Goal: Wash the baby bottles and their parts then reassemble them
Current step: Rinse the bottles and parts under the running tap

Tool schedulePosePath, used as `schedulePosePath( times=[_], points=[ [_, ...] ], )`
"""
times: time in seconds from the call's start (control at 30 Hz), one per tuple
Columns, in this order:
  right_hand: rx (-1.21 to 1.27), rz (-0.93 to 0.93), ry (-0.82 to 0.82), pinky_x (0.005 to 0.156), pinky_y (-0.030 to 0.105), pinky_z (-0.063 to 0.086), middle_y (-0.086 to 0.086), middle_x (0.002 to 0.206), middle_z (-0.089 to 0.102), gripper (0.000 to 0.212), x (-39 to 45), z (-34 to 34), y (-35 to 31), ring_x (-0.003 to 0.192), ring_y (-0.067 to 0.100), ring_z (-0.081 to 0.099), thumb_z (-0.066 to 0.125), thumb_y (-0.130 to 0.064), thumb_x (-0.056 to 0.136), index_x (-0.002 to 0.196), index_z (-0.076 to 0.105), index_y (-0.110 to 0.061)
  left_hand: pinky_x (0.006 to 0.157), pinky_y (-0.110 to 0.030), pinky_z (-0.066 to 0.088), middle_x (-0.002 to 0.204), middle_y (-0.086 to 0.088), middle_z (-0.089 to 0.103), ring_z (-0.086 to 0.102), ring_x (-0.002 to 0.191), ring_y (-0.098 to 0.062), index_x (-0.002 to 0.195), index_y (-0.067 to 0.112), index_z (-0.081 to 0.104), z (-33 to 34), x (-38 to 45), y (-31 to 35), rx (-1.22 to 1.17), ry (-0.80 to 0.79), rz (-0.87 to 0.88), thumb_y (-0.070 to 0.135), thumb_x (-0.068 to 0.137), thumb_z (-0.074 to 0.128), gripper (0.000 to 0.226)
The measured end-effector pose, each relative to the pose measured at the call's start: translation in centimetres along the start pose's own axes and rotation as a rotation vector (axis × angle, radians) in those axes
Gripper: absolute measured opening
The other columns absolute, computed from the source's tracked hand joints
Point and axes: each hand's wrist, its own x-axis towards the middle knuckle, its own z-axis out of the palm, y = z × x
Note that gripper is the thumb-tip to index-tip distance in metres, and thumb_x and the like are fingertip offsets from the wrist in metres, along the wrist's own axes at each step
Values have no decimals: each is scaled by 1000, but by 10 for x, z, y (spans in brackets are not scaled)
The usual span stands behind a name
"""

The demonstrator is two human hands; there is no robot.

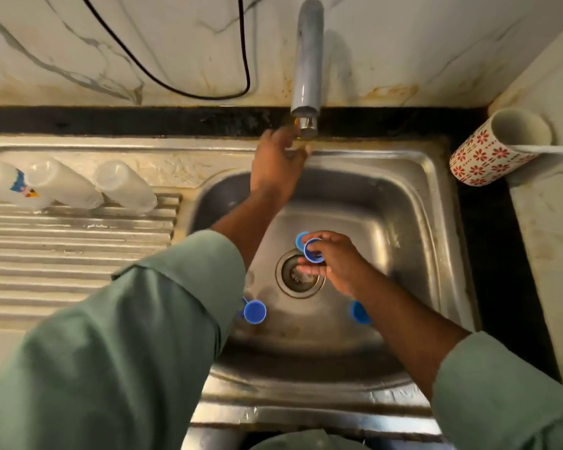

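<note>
Two arms are seen from above, each clothed in a loose long sleeve of muted sage-green fabric. The left sleeve [127, 336] is shown wide and softly creased, and its cuff is folded back partway up the forearm, so that the wrist and the left hand [278, 157] are left bare. The right sleeve [501, 394] is likewise ended short of the wrist, with the right hand [335, 261] uncovered. More of the same green cloth is glimpsed at the bottom edge. No rings, watch or bracelets can be made out.

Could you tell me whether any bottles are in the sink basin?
No, the three bottles lie on the drainboard, left of the basin.
</note>
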Motion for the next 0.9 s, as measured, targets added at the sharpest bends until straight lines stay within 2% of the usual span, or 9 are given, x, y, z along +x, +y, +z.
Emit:
schedulePosePath(
  times=[0.13,0.23,0.3,0.33,0.47,0.6,0.73,0.83,0.9],
  points=[
    [392,28,-7,74,41,60,22,96,56,9,10,8,-20,82,31,61,54,-3,95,94,61,3,82,-43,59,107,-2,65,66,96,-22,117,24,58,7,43,19,-71,-73,-80,66,70,71,64],
    [516,81,-22,87,46,55,19,91,59,13,14,10,-24,85,27,60,51,-6,97,94,60,3,84,-38,58,103,2,62,64,94,-19,112,24,62,3,51,28,127,-160,-53,46,89,63,32],
    [566,97,-15,89,48,52,19,92,58,15,19,10,-26,88,28,59,49,-6,98,94,59,4,89,-39,56,100,-3,61,62,94,-21,94,23,55,-4,47,33,3,-129,-78,28,92,64,10],
    [580,97,-10,88,48,51,19,94,58,15,21,9,-26,89,29,58,49,-6,98,95,59,5,90,-42,55,96,-8,61,62,91,-25,86,32,48,-7,43,30,-131,-95,-135,18,92,64,21],
    [580,107,5,74,44,55,25,112,55,19,29,9,-23,96,33,59,54,-7,97,109,57,7,84,-54,58,76,-11,63,63,67,-25,76,18,42,-18,37,25,-475,-62,-409,4,95,63,32],
    [540,104,2,74,42,57,24,113,56,15,38,13,-21,95,31,61,56,-8,96,105,58,5,92,-52,54,84,-14,63,61,85,-30,77,12,43,-30,44,35,-471,-159,-496,6,100,53,26],
    [510,120,5,82,43,56,22,101,60,11,49,17,-18,90,29,63,57,-7,95,99,61,3,89,-50,55,78,-6,61,63,83,-27,76,18,49,-32,41,30,-376,-228,-444,5,96,59,25],
    [484,146,44,54,28,55,17,88,59,10,55,26,-20,73,22,57,53,-8,97,93,61,-3,93,-53,54,82,-6,61,62,86,-27,77,18,51,-32,41,29,-396,-242,-453,5,96,59,24],
    [413,138,70,43,21,37,11,77,54,15,60,32,-20,58,15,45,51,-10,97,85,59,-8,95,-54,53,89,-8,63,61,89,-28,78,17,50,-33,43,32,-413,-248,-477,11,98,57,21]
  ],
)
